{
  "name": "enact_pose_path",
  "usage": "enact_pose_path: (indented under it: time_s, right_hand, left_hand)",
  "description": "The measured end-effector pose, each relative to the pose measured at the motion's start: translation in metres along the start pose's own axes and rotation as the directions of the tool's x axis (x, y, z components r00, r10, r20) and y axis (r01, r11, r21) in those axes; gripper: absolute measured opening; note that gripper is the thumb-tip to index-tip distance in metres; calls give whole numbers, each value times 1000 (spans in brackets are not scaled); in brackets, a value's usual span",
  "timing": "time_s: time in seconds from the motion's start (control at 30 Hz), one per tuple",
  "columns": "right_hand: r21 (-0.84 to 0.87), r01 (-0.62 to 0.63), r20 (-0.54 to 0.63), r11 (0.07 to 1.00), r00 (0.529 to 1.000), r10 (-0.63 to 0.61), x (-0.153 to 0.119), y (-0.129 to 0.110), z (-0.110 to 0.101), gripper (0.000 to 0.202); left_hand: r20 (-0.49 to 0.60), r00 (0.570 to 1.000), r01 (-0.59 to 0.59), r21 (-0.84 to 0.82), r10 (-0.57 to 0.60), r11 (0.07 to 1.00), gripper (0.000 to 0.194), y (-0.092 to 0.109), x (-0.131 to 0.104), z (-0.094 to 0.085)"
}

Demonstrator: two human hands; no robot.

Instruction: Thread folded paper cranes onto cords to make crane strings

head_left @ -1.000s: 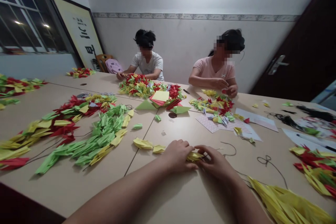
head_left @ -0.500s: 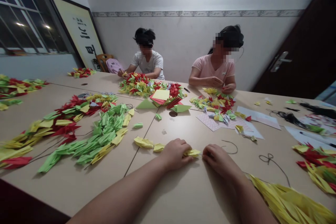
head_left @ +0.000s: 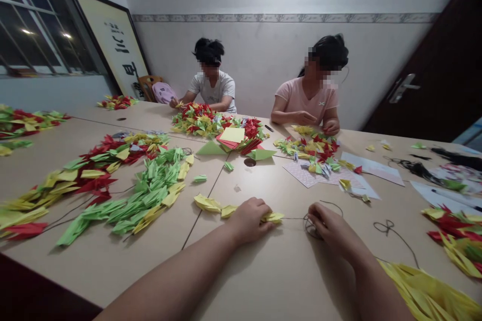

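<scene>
My left hand [head_left: 253,218] is closed on a yellow folded-paper piece [head_left: 274,217] at the front middle of the table. Two more yellow folded pieces [head_left: 208,203] lie in line to its left. From the right end of the held piece a thin dark string [head_left: 291,218] runs across to my right hand [head_left: 327,221]. The fingers of that hand are pinched on the string, and loops of it gather under them. A loose curl of string lies just behind my right hand.
Strings of green folded paper [head_left: 145,188] and red and yellow pieces [head_left: 100,180] lie at left. A colourful heap [head_left: 203,123] with square paper sheets [head_left: 232,135] stands mid-table. Two people sit opposite, their hands at paper pieces. Yellow folded paper [head_left: 422,291] lies at front right.
My right hand has moved right, away from my left hand, and a longer stretch of string shows between them. My left hand stays on the yellow piece.
</scene>
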State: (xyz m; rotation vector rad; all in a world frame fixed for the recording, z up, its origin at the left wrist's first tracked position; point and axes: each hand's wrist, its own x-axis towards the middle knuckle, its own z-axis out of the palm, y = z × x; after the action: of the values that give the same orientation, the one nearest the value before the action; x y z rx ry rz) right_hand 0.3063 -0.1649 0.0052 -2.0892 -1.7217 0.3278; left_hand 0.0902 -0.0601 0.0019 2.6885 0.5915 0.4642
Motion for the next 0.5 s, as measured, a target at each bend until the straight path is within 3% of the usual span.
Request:
enact_pose_path:
  time_s: [0.1, 0.2, 0.27, 0.37, 0.5]
  right_hand:
    - [-35, 4, -92, 999, 996, -7, -2, 0, -1, 23]
    - [-57, 102, -157, 993, 981, -110, -1, -11, 6, 39]
    - [-69, 175, -81, 982, 980, -180, 2, -21, 14, 38]
    - [-76, 211, 56, 975, 977, -207, 8, -32, 23, 20]
    - [-53, 214, 60, 975, 976, -210, 11, -34, 22, 20]
  left_hand:
    - [-3, 1000, -6, 1, 6, 1000, 21, -1, 0, 1]
    - [-8, 1000, -17, 4, 17, 1000, 21, -1, 0, 2]
    - [-15, 1000, -22, -1, 22, 1000, 22, -1, 1, 3]
    - [-19, 1000, -25, -15, 24, 1000, 21, -2, 1, 3]
    - [-11, 999, -32, -23, 32, 999, 20, -3, 0, 2]
